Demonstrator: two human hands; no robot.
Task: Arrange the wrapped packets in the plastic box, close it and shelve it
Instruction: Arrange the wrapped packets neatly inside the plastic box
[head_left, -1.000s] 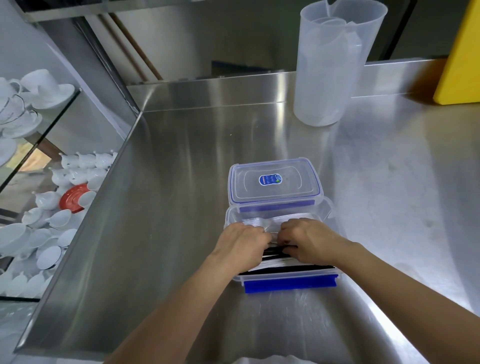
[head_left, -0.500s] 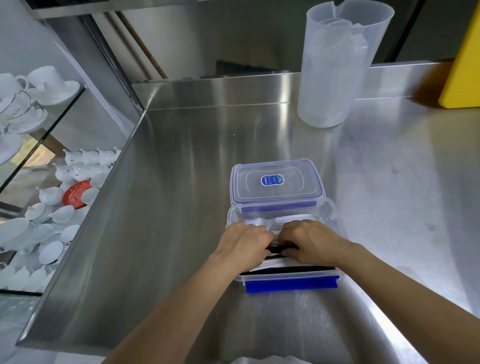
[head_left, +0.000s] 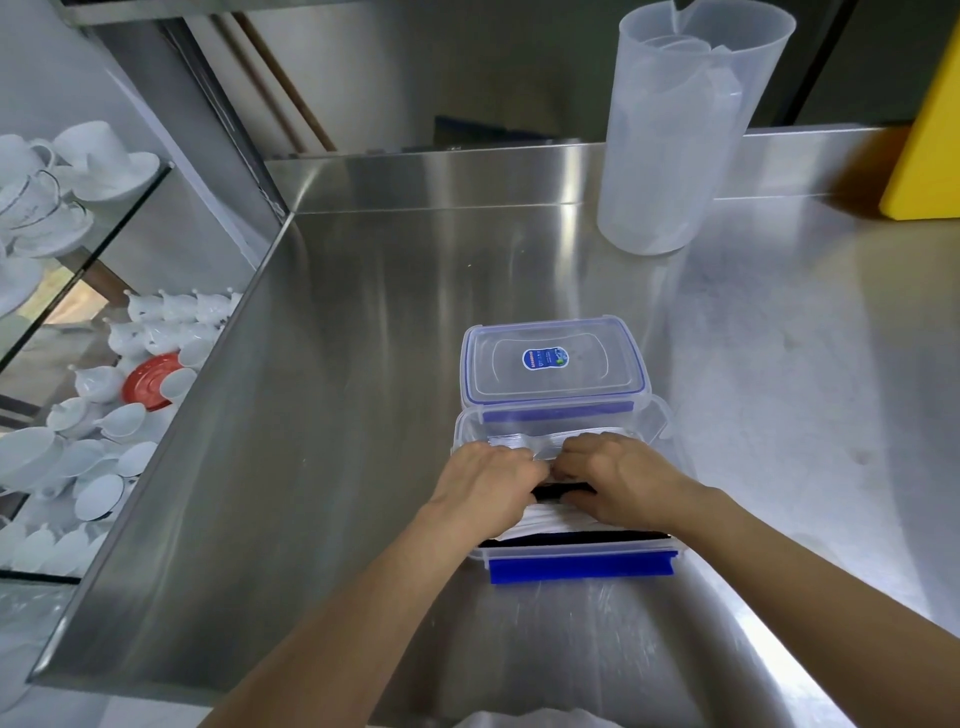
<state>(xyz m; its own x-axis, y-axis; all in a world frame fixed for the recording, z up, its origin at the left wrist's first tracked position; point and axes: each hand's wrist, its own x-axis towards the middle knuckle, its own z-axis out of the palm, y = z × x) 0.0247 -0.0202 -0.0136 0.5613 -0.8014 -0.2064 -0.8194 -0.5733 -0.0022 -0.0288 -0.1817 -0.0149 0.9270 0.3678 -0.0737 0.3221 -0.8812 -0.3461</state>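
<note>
- Both hands are down in the open plastic box (head_left: 561, 548), which sits near the middle of the steel counter (head_left: 363, 364), a little toward its near edge.
- The left hand (head_left: 485, 486) has its fingers curled down onto the wrapped packets (head_left: 540, 519); whether it pinches one or only presses, I cannot tell.
- The right hand (head_left: 621, 480) mirrors it, fingers bent over the same stack, and the two hands nearly touch in the middle.
- The packets show white and black edges, lined up inside the box between the hands and the near wall.
- The box's blue clasp (head_left: 579, 567) hangs open on the near side.
- The lid (head_left: 553, 364) lies flat just behind the box, blue-rimmed, sticker up.
- A clear plastic jug (head_left: 675, 145) stands by the far edge.
- White crockery (head_left: 78, 415) fills the shelves past the left edge.
</note>
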